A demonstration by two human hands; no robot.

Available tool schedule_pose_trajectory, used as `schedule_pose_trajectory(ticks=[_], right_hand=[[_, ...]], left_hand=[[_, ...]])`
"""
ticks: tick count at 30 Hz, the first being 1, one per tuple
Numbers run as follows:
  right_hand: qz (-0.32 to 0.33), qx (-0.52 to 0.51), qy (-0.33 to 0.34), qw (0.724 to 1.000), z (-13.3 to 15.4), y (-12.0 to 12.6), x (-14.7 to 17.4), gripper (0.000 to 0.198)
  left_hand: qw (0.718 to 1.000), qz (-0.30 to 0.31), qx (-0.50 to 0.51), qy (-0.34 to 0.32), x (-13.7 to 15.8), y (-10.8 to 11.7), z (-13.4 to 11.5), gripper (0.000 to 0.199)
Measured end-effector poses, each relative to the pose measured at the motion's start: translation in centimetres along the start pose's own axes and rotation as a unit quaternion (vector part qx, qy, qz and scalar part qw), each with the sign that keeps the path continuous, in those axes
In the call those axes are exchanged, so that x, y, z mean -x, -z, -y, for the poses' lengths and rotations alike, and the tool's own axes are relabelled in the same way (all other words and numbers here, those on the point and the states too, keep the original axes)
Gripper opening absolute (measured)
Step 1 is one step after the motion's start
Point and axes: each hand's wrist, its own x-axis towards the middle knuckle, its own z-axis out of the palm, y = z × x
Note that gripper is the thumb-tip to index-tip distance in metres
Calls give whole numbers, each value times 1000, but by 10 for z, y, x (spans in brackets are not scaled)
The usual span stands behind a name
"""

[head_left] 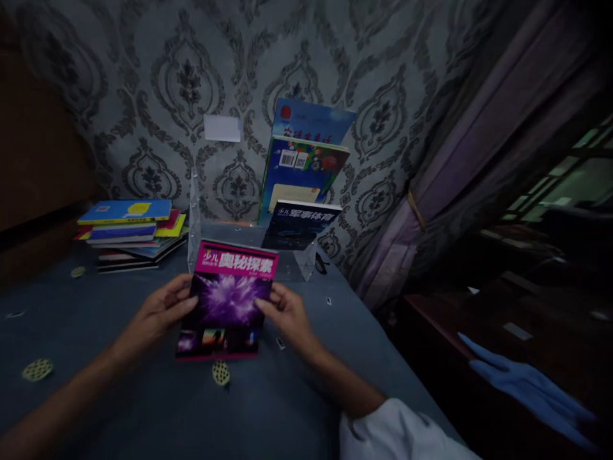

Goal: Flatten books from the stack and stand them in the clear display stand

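A book with a pink and purple cover (230, 300) is held up in front of me, its face toward me and its top leaning back. My left hand (165, 303) grips its left edge, thumb on the cover. On the right edge, my right hand (290, 313) pinches it the same way; the fingers behind the book are hidden. Just beyond it stands a clear acrylic book rack (193, 220). Upright in the rack's right part are a dark book (301, 223), a blue-green book (301, 169) and a taller light-blue book (313, 120).
A stack of books (131, 233) lies left of the rack on the blue-grey cloth (143, 409). Patterned wallpaper (186, 83) rises behind, with a white label (221, 128) on it. A tied curtain (431, 166) hangs to the right, above a blue glove-like item (522, 383).
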Motion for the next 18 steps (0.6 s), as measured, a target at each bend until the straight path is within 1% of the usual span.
schedule_pose_trajectory(ticks=[1, 2, 3, 4, 5, 7, 8, 9, 11, 13, 15, 16, 18], right_hand=[[-11, 4, 35, 999, 9, 5, -5, 39], [-30, 33, 76, 996, 17, 10, -7, 32], [-42, 78, 112, 990, 23, 15, -8, 25], [-34, 125, 149, 980, 25, 20, -6, 22], [-15, 171, 185, 968, 23, 24, -1, 20], [57, 244, 226, 941, 11, 30, 12, 23], [102, 272, 227, 930, 2, 33, 20, 26], [148, 297, 214, 919, -5, 36, 27, 29], [235, 339, 161, 897, -13, 42, 36, 38], [305, 363, 105, 874, -9, 43, 35, 49], [342, 361, 68, 865, 4, 35, 27, 56], [337, 351, 57, 872, 11, 27, 21, 55], [319, 311, 60, 893, 20, 2, 8, 49]], left_hand=[[999, 1, -28, -33, 0, 1, -6, 53], [996, 7, -59, -62, 1, 3, -11, 47], [992, 19, -94, -84, 3, 4, -12, 40], [985, 38, -131, -102, 6, 5, -11, 33], [977, 60, -164, -121, 9, 7, -6, 29], [957, 109, -215, -159, 19, 8, 10, 28], [947, 126, -239, -175, 24, 9, 21, 30], [934, 145, -268, -185, 29, 10, 31, 33], [909, 174, -328, -191, 38, 10, 48, 43], [887, 201, -368, -195, 43, 11, 56, 49], [876, 217, -372, -216, 43, 10, 56, 50], [874, 217, -369, -228, 42, 9, 54, 49], [871, 217, -369, -242, 41, 7, 49, 48]])
